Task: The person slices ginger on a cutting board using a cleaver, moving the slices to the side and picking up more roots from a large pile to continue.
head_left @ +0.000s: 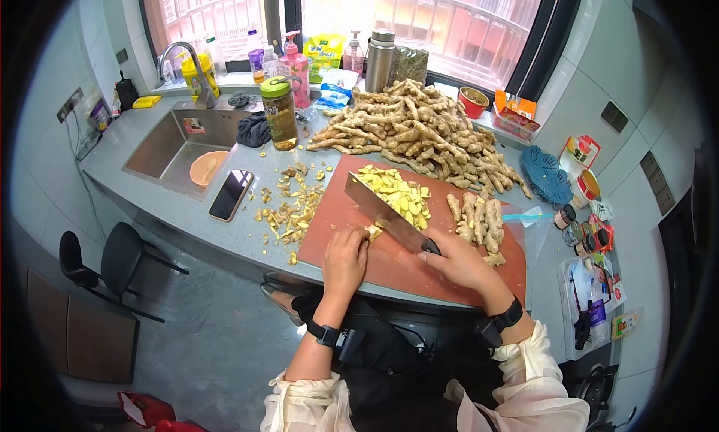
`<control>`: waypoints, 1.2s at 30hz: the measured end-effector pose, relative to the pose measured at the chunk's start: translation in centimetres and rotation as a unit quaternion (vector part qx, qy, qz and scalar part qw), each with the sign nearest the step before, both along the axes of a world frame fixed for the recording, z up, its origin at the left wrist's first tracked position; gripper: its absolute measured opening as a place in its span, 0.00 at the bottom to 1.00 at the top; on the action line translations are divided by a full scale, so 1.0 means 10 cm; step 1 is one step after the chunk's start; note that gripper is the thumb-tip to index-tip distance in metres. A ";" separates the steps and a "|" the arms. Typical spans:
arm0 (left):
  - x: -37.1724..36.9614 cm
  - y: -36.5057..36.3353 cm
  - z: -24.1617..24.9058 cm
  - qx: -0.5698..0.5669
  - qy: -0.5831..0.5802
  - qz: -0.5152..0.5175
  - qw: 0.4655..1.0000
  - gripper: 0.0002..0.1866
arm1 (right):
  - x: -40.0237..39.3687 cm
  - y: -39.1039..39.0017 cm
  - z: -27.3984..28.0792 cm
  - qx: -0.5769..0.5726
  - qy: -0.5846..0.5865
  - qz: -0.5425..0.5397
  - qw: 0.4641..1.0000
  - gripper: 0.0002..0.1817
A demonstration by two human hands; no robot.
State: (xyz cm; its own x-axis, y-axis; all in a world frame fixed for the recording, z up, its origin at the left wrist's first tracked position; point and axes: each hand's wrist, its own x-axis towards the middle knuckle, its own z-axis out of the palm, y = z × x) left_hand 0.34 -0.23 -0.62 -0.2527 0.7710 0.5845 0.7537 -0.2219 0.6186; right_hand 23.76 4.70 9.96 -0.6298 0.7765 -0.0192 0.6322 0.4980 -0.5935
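Note:
My right hand (458, 260) is closed round the dark handle of a cleaver (386, 213), whose broad blade slants up and left over the board. With its fingers curled, my left hand (346, 261) grips a small piece of ginger (373, 231) beside the blade's lower edge. Both hands are over a reddish-brown cutting board (389, 272). Beyond the blade lies a heap of yellow ginger slices (404, 196). Several whole ginger roots (479, 221) rest on the board to the right of the cleaver.
A large pile of ginger (427, 132) stands behind the board. Left of it are scattered ginger scraps (288, 207), a phone (231, 194), a green-lidded bottle (279, 116) and the sink (161, 151). Jars (573, 233) and a plastic tray (577, 342) line the right side.

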 end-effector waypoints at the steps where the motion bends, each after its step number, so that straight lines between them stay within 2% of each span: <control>1: 0.00 0.00 -0.01 0.004 0.003 0.002 1.000 0.09 | -0.01 0.00 0.01 0.023 0.005 0.012 1.000 0.19; 14: -0.01 0.02 -0.04 0.011 0.011 0.000 1.000 0.07 | -0.20 -0.03 0.13 0.045 -0.101 0.027 0.994 0.17; 19: -0.01 0.03 -0.02 -0.001 0.012 0.006 1.000 0.07 | -0.34 -0.07 0.17 0.062 -0.186 0.028 0.980 0.15; 31: -0.01 0.02 0.03 0.005 -0.007 -0.007 1.000 0.07 | -0.73 0.15 0.03 0.082 -0.169 0.046 0.981 0.15; 36: -0.04 0.06 -0.13 0.024 -0.007 -0.010 1.000 0.09 | -0.43 0.13 0.05 0.085 -0.153 0.056 0.983 0.17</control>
State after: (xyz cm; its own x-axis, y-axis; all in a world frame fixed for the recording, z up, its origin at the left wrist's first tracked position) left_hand -0.05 0.35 -1.87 -0.2469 0.7467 0.6176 0.7399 -0.2664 0.6178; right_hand 19.50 5.98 10.44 -0.6961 0.7114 -0.0966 0.7041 0.6502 -0.2855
